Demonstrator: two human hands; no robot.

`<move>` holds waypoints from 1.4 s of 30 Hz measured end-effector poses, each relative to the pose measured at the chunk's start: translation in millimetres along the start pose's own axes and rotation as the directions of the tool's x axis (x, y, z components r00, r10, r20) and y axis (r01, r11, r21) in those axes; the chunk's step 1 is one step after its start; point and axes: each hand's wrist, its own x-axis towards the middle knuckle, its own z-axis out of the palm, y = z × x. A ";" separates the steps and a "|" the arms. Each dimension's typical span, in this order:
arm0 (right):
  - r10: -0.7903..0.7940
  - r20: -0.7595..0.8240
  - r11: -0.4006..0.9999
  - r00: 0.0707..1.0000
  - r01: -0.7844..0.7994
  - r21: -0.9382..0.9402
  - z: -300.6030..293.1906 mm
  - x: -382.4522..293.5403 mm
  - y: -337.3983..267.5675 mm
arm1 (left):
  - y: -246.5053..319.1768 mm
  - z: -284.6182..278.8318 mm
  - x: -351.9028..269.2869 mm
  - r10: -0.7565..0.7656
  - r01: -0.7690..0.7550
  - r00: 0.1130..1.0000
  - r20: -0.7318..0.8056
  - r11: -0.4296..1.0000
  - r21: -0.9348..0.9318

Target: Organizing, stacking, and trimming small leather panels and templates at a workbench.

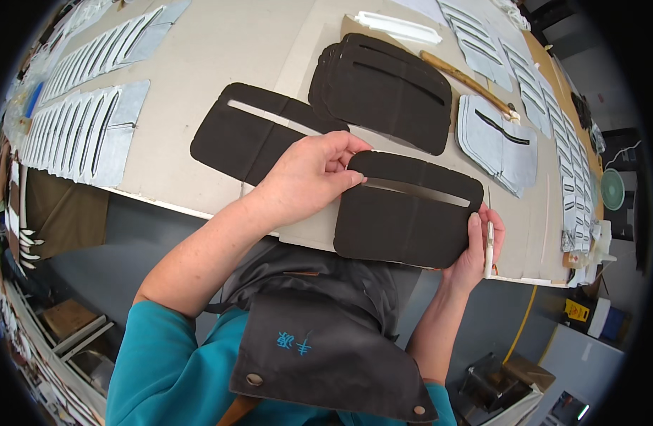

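Note:
Between my two hands is a dark rounded panel with a long slot (pixel 406 223), above the table's near edge. My left hand (pixel 316 173) pinches its upper left corner by the slot's end. The right hand (pixel 478 242) grips its right edge, with a slim white-handled tool (pixel 489 250) along the fingers; its kind cannot be told. Another slotted dark panel (pixel 236 130) lies flat, partly hidden behind my left hand. Beyond them is a stack of similar dark panels (pixel 385 90).
A wooden-handled tool (pixel 465 80) lies right of the stack. Near it is a pile of grey slotted pieces (pixel 497 144). Rows of overlapping grey pieces (pixel 81 133) lie at the left, more (pixel 563 165) at the right. A white strip-like piece (pixel 398 26) lies at the back.

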 end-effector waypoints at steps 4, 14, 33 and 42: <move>0.072 -0.004 0.989 0.997 -0.072 -0.129 -3.5 9.3 -8.2 | -6.9 11.5 -9.7 0.077 -0.071 0.997 -0.019 0.973 0.220; 0.107 0.421 0.976 0.901 -0.013 -0.219 33.5 -12.6 -33.8 | -13.9 11.0 -13.1 0.001 -0.011 0.998 0.065 0.988 0.151; -0.165 0.389 0.889 0.906 -0.034 0.456 14.4 14.5 -74.2 | 61.4 19.9 3.7 0.633 -0.587 0.754 -0.176 0.770 0.250; -0.072 0.249 0.996 0.966 0.058 0.061 -4.2 2.1 -72.5 | 4.8 83.4 8.2 0.646 -0.676 0.701 0.303 0.464 0.573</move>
